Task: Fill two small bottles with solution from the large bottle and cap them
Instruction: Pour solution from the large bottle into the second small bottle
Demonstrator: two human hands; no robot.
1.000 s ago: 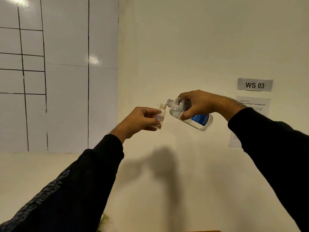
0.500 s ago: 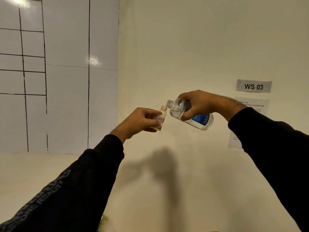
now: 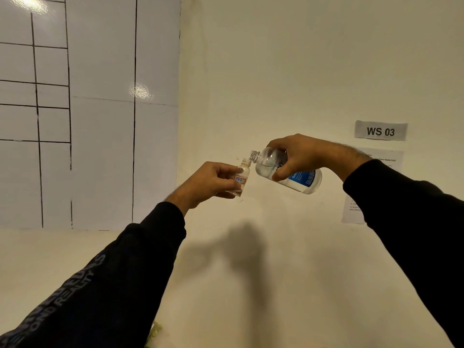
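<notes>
Both bottles are held up in the air in front of a pale wall (image 3: 288,71), with no bench in sight below them. The left hand (image 3: 213,180) has its fingers curled round the small bottle (image 3: 243,175), which stands close to upright with its open neck at the top. The right hand (image 3: 298,156) wraps over the large bottle (image 3: 291,173), thumb beneath and fingers across the top.

What matters for the pour is how the 2 mouths line up. The large bottle lies nearly on its side, its long axis running from the blue label (image 3: 302,178) at lower right up to the threaded mouth (image 3: 254,156) at upper left. That mouth sits just above and just to the right of the small bottle's neck, very near it, though I cannot tell whether the rims touch. The clear liquid rests low in the big bottle's body, and no stream is visible.

As I judge it, the right hand would have to tip the mouth further down and left over the small neck, and a narrow target like this could spill easily.

A "WS 03" sign (image 3: 381,131) hangs on the wall at right.
</notes>
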